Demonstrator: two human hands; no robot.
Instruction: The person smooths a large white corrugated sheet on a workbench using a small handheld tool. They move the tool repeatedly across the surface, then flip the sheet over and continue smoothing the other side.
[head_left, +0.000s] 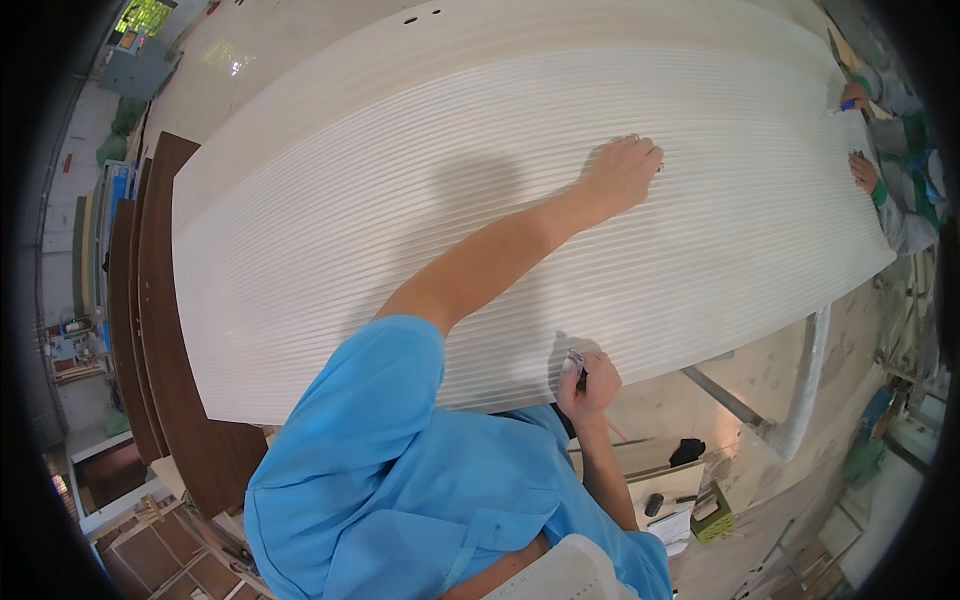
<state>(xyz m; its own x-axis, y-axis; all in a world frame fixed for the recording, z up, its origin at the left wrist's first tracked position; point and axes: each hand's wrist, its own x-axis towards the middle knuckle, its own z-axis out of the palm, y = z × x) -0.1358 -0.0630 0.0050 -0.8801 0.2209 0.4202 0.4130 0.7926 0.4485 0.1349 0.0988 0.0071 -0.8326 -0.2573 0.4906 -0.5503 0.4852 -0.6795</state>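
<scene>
A large pale panel (420,130) with fine parallel grooves lies in front of me. My left hand (624,172) reaches far across it, fingers curled down onto the grooved face. A small dark speck shows at those fingertips, but what they hold, if anything, is hidden. Close to my body, over the panel's near edge, my right hand (592,384) is closed around a small black and silver tool (577,370). Its exact kind is not clear. My left arm casts a shadow on the panel.
At the right end, another person's hands (862,172) rest by the panel edge, one with a blue-handled tool (848,105). Dark brown boards (180,330) stand at the left. Below right are a metal leg (735,400), a green crate (713,515) and a black cloth (687,452).
</scene>
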